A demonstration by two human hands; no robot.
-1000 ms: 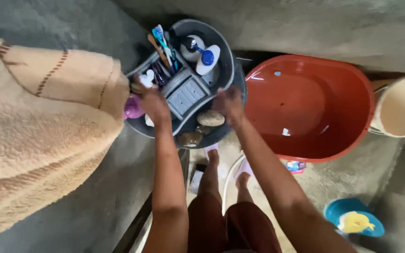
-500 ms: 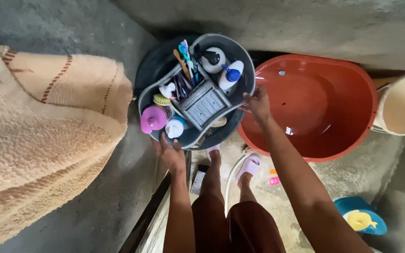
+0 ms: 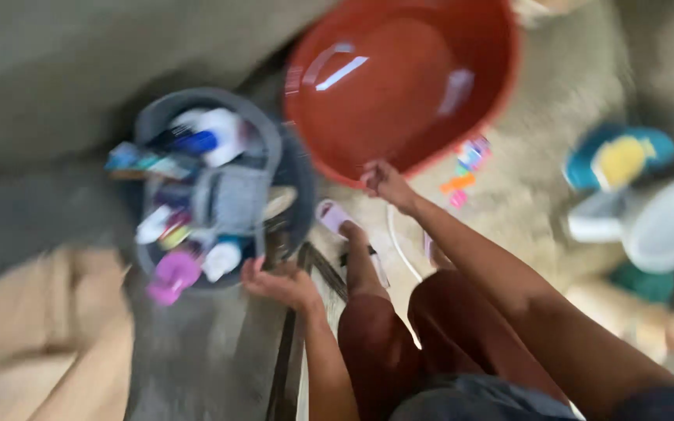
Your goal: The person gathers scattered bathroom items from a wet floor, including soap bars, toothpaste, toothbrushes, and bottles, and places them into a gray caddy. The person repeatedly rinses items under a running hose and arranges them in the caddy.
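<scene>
The view is blurred by motion. A grey toiletry caddy (image 3: 235, 199) holding bottles, toothbrushes and a pink-lidded jar (image 3: 172, 274) rests in a dark round tub (image 3: 299, 181) on a concrete ledge. My left hand (image 3: 278, 282) is just below the caddy's near edge, palm up, fingers apart, holding nothing. My right hand (image 3: 384, 181) is at the near rim of a big red basin (image 3: 399, 86). Blur hides whether it grips the rim.
A beige towel (image 3: 40, 335) lies at lower left. My feet in pale pink sandals (image 3: 333, 217) stand on the floor below the tub. At right are a blue dish with a yellow object (image 3: 618, 156), a white bucket (image 3: 665, 222) and small colourful wrappers (image 3: 468, 154).
Both hands have come off the caddy, which now rests in the dark tub. My right hand moved to the red basin's rim. The camera swung round and tilted.
</scene>
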